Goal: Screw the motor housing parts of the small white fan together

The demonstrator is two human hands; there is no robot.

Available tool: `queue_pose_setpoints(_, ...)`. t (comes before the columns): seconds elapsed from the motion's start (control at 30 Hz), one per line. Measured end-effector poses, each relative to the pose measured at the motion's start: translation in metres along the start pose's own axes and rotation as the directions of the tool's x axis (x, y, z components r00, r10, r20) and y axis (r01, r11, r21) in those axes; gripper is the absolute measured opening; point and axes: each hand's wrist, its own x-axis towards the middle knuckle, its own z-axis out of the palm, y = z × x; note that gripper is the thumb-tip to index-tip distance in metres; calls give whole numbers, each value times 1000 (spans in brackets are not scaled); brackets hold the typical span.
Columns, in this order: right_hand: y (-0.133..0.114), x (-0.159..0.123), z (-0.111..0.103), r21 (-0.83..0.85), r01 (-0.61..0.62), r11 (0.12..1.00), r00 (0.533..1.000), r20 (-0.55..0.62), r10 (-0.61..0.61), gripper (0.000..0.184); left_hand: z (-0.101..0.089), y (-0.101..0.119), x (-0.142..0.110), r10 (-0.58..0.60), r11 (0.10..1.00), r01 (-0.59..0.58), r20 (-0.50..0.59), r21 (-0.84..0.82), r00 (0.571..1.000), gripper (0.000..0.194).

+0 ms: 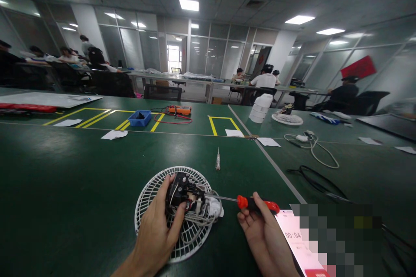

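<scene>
My left hand (pixel 157 220) is wrapped round a black fan motor (pixel 177 191), which rests on a round white fan grille (pixel 147 188). Coiled wires and a white plastic part (pixel 214 207) lie beside the motor on the grille. In my right hand (pixel 261 229) is a screwdriver (pixel 256 204) with a red and black handle, gripped between thumb and fingers. Its shaft points left, and the tip reaches the motor assembly; whether it sits in a screw I cannot tell. A smaller clear-handled screwdriver (pixel 218 162) lies on the green table beyond the grille.
A phone (pixel 299 238) with a lit timer lies by my right forearm. Farther back are a blue bin (pixel 139 118), an orange multimeter (pixel 180 110) and another fan grille (pixel 287 117). Cables (pixel 320 186) lie at right. Several people sit at tables behind.
</scene>
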Motion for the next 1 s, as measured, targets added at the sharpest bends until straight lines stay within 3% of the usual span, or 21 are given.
queue_pose_setpoints(0.7, -7, -1, -1, 55, 21, 998, 999, 32, -23, 31, -1, 2, 0, -22, 999, 23, 27, -28, 999, 74)
queue_pose_setpoints(0.8, -7, 0, -2, -29, -15, 999, 998, 55, 17, 29, -1, 3, 0, -39, 998, 40, 28, -47, 999, 74)
queue_pose_setpoints(1.0, 2, -2, -8, -293, 13, 956, 962, 263, 68, 37, -3, 2, 4, -56, 989, 51, -35, -141, 998, 87)
